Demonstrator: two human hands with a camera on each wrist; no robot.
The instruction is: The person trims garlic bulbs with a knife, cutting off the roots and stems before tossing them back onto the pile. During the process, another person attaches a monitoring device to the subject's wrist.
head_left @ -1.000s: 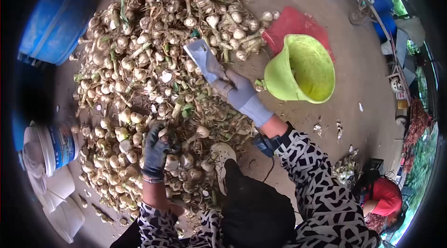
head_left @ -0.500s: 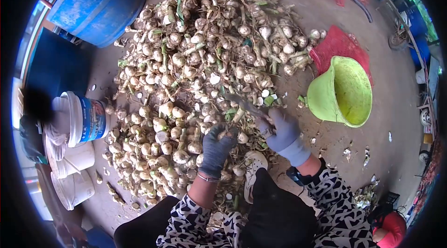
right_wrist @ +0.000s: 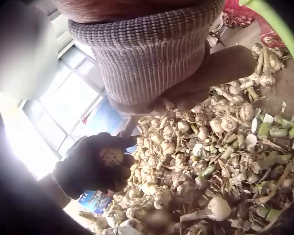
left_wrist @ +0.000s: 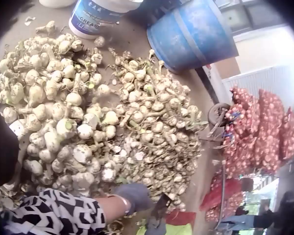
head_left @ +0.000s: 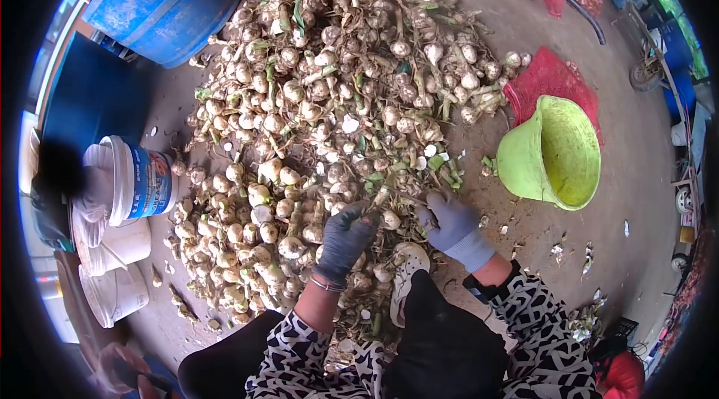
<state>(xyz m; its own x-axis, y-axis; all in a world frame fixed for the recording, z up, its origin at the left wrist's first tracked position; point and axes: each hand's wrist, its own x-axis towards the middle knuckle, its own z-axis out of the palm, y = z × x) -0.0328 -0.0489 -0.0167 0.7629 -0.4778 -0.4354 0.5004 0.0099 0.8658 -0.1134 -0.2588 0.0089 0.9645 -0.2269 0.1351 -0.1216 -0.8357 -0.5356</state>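
In the head view my left hand (head_left: 348, 240), in a dark grey glove, grips a garlic bulb (right_wrist: 111, 156) by its round end; most of it is hidden by the fingers. Its stalk (head_left: 381, 196) points up and away, towards the right. My right hand (head_left: 454, 228), in a light grey glove, holds a broad-bladed knife (left_wrist: 161, 205). Seen nearly edge-on in the head view, the blade reaches left across to the stalk. Both hands are over the near right part of a big heap of garlic (head_left: 299, 92), with cut stalks (head_left: 448, 173) just beyond the knife.
To the right stands a yellow-green bucket (head_left: 513, 163) beside a red mesh sack (head_left: 558, 80). White buckets (head_left: 120, 249) and a blue barrel (head_left: 168, 5) border the heap on the left. A shoe (head_left: 408, 275) is close below the hands. Scraps litter the floor (head_left: 539, 249).
The right hand has come down from over the heap with the knife, to beside the left hand. The knife has turned from flat to nearly edge-on, its blade now at the stalk.
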